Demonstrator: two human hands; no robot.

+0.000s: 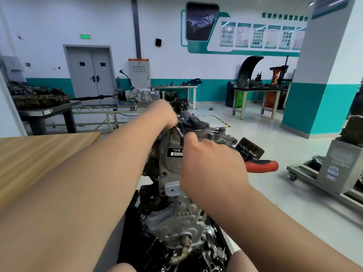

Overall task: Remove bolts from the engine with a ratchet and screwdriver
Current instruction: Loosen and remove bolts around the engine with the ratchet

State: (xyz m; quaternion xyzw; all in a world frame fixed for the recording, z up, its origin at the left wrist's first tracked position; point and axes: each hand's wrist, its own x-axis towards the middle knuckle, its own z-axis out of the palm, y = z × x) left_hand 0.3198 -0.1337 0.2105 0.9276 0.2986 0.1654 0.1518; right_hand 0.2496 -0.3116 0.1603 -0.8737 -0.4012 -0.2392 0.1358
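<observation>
A grey metal engine (pixel 172 216) stands in front of me, with a black barcode label (pixel 174 152) on its cover. My left hand (pixel 163 113) curls round the upper end of a thin metal shaft (pixel 178 131) that slants down onto the engine's top. My right hand (pixel 213 165) grips a red-and-black tool handle (pixel 263 165), which sticks out to the right of my fist. Its fingertips touch the lower end of the shaft. The tool's head and any bolt under it are hidden by my hands.
A black oil filler cap (pixel 193 121) sits just behind my hands and a black oil filter (pixel 250 150) juts out on the right. A wooden tabletop (pixel 39 154) lies to the left. A grey wheeled stand (pixel 334 169) is on the right, with workbenches (pixel 257 93) further back.
</observation>
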